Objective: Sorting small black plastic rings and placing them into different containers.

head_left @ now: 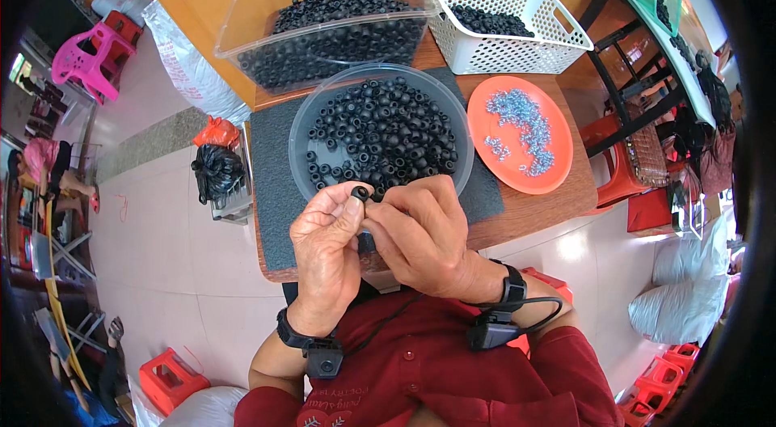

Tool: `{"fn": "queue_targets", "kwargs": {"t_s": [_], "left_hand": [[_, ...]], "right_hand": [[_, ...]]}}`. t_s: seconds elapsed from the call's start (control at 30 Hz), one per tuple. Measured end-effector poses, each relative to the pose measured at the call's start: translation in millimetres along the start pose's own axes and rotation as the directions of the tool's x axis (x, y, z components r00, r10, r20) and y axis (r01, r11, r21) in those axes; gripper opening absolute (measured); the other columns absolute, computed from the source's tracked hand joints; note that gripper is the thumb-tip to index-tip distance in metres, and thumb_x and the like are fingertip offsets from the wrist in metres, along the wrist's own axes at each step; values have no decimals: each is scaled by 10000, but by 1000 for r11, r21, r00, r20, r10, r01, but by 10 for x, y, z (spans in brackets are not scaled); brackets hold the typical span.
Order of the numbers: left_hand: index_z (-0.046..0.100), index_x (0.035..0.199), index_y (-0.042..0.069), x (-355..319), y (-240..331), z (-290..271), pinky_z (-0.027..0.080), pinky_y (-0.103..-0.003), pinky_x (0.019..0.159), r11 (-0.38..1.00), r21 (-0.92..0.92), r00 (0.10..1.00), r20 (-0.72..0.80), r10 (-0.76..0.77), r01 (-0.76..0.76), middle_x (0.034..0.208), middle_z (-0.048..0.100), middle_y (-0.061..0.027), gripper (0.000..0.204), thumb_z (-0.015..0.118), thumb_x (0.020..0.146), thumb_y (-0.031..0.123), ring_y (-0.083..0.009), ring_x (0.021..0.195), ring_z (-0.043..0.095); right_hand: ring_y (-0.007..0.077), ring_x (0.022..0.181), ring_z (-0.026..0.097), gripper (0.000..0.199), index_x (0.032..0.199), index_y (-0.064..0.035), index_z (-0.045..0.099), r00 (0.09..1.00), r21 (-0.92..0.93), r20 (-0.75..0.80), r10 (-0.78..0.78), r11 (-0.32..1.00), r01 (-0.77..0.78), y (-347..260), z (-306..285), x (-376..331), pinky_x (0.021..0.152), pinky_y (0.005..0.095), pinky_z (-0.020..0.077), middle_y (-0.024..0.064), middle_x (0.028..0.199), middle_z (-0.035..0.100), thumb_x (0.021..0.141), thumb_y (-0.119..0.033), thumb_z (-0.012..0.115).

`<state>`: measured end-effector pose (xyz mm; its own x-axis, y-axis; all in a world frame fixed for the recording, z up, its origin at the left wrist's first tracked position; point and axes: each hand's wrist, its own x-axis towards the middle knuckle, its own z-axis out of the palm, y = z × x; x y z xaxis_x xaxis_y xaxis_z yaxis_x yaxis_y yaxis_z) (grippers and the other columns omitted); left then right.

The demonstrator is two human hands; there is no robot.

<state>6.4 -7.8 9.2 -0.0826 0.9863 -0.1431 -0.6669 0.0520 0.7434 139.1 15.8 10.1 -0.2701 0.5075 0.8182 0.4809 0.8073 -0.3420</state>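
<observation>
My left hand [326, 243] and my right hand [422, 234] meet in front of my chest, both pinching one small black rubber ring [360, 193] between thumbs and fingertips. Just beyond them a round grey bowl [301, 124] holds several more black rings. To its right an orange plate [558, 172] carries a scatter of small silvery metal pieces [521, 128]. Both wrists wear black straps with small devices.
A clear plastic tub [242, 19] and a white perforated basket [517, 55], both holding black rings, stand at the back of the wooden table [558, 205] with its dark mat [271, 184]. Red stools, white sacks, a pink chair and bags surround it.
</observation>
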Motion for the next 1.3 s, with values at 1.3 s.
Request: {"fn": "queue_targets", "kwargs": {"t_s": [1.3], "left_hand": [[624,1069,-48,-68,81,-2,517,-267,764,996,25,991,108,-83,81,948,666,-102,204,617,885,40,-148,807,626]], "right_hand": [[253,798,539,416,942,5,650,993,-90,37,-109,990,112,36,-83,11,661,353,428,111,978,609,539,-97,633]]}}
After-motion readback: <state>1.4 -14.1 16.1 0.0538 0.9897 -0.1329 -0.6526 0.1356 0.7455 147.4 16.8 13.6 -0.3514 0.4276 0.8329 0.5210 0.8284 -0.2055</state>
